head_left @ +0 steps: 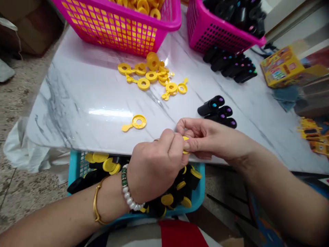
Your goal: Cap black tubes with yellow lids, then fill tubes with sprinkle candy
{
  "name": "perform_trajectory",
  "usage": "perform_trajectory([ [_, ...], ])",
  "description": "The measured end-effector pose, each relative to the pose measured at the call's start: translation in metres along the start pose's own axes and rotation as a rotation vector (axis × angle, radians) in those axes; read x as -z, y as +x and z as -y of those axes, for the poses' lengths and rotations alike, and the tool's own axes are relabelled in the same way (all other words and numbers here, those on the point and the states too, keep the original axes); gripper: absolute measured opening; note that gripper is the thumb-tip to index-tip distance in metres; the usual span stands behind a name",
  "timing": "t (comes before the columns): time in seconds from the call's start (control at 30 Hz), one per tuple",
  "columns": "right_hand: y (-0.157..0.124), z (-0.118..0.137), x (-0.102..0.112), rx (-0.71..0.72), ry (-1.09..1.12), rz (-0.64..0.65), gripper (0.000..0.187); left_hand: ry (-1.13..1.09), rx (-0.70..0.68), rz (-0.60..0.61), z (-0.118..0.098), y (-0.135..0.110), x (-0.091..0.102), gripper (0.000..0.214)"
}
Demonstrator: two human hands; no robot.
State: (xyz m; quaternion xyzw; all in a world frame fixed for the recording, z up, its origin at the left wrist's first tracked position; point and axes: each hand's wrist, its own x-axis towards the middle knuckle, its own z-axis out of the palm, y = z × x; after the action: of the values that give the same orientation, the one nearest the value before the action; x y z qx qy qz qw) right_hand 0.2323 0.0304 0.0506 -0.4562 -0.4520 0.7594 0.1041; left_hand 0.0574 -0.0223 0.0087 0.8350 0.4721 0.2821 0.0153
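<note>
My left hand (156,163) is closed in a fist above the table's near edge; what lies inside its fingers is hidden. My right hand (208,137) meets it fingertip to fingertip, thumb pressing on a small yellow plastic cap (185,139) that shows only in part between the two hands. A flat yellow cap with a tab (134,122) lies alone on the table, left of my hands. Just beyond my right hand, several black cylinders (205,109) with purple or turquoise dots on their ends lie together.
Beneath my hands is a blue basket (200,192) of black cylinders with yellow caps. Loose yellow caps (151,76) lie on the marbled table (69,92). Behind stand a pink basket (169,25) of yellow caps and another pink basket (194,24) of black pieces. A yellow box (282,67) sits right.
</note>
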Motion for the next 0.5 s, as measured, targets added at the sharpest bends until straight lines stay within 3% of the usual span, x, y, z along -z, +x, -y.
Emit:
perform_trajectory([
  [0.13,-0.002,0.0,-0.013,0.009,-0.052,-0.114,0.034,-0.034,0.001,-0.022,0.001,-0.003,-0.007,0.022],
  [0.27,-0.008,-0.015,-0.023,0.145,-0.075,-0.212,0.032,-0.146,0.073,0.083,0.002,-0.003,-0.003,0.028],
  [0.5,-0.011,-0.024,-0.02,0.281,-0.076,-0.096,0.032,-0.289,0.078,0.172,0.009,-0.002,0.009,0.024],
])
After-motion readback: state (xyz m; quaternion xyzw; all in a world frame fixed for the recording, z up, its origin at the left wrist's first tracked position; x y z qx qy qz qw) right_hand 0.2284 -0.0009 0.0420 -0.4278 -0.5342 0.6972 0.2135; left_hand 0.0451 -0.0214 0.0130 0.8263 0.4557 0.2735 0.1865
